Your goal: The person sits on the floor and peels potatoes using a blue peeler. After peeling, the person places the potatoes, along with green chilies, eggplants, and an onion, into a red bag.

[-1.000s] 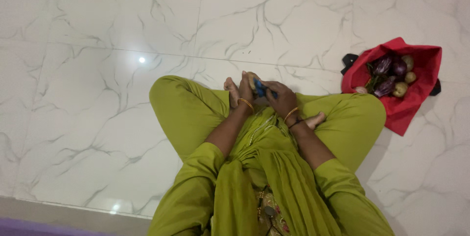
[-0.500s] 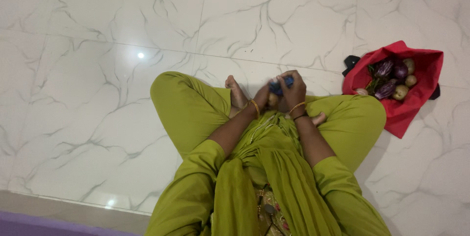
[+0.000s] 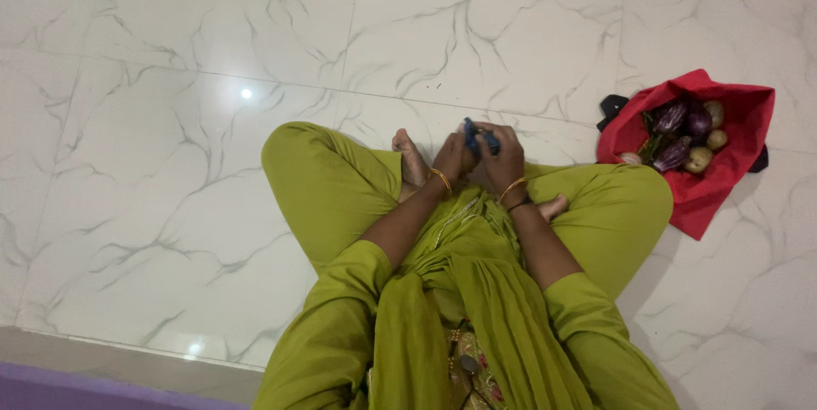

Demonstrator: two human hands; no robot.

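I sit cross-legged on a white marble floor in green clothes. My left hand and my right hand are pressed together above my ankles, both with gold bangles on the wrists. A blue-handled peeler sticks up between them, gripped by the right hand's fingers. The left hand is curled around a small brownish potato, which the fingers almost fully hide now. My bare foot lies just left of the hands.
A red cloth bag lies open on the floor to my right, holding purple aubergines and pale round potatoes. A black strap shows at its left edge. A purple strip runs along the bottom left.
The hands turned together over the potato. The right hand rose over it with the peeler and then settled; the potato, visible earlier, is now covered.
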